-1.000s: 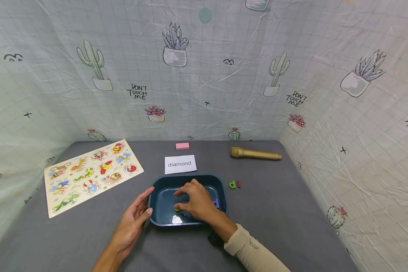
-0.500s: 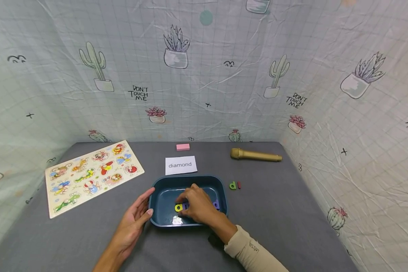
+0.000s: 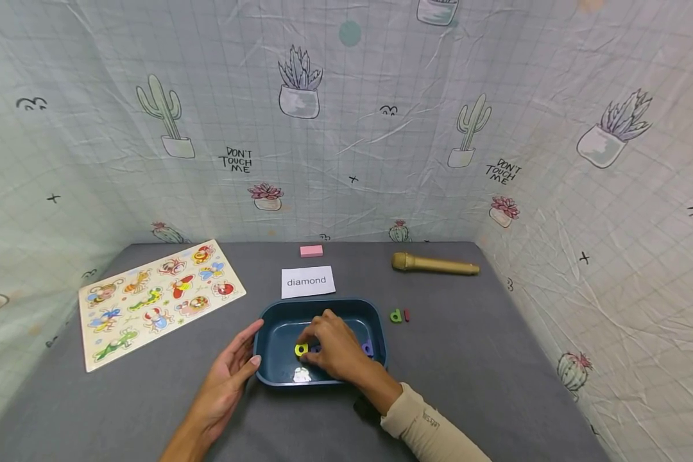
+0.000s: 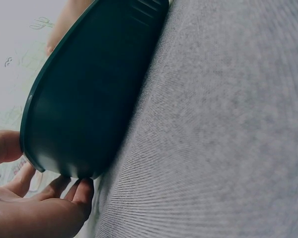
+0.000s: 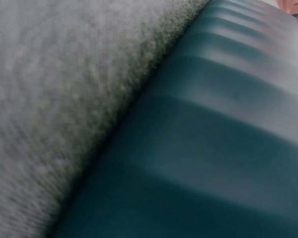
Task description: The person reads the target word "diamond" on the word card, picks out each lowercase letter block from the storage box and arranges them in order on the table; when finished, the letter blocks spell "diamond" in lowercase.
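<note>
A dark teal tray stands on the grey table. My left hand rests its fingertips and thumb at the tray's left end; in the left wrist view the fingers touch the outer wall. Inside the tray, my right hand bends its fingers down and pinches a small yellow letter between thumb and fingertips. A blue letter shows partly behind those fingers, and a purple letter lies by the right wall. In the right wrist view the tray's ribbed outer wall fills much of the frame.
A green letter d and a thin red letter lie right of the tray. Behind it are a card reading "diamond" and a pink block. A gold microphone lies back right, an insect puzzle board left.
My right thumb and fingers have drawn closer together about the yellow letter, which has shifted slightly left and back. My left hand has stayed at the tray's end.
</note>
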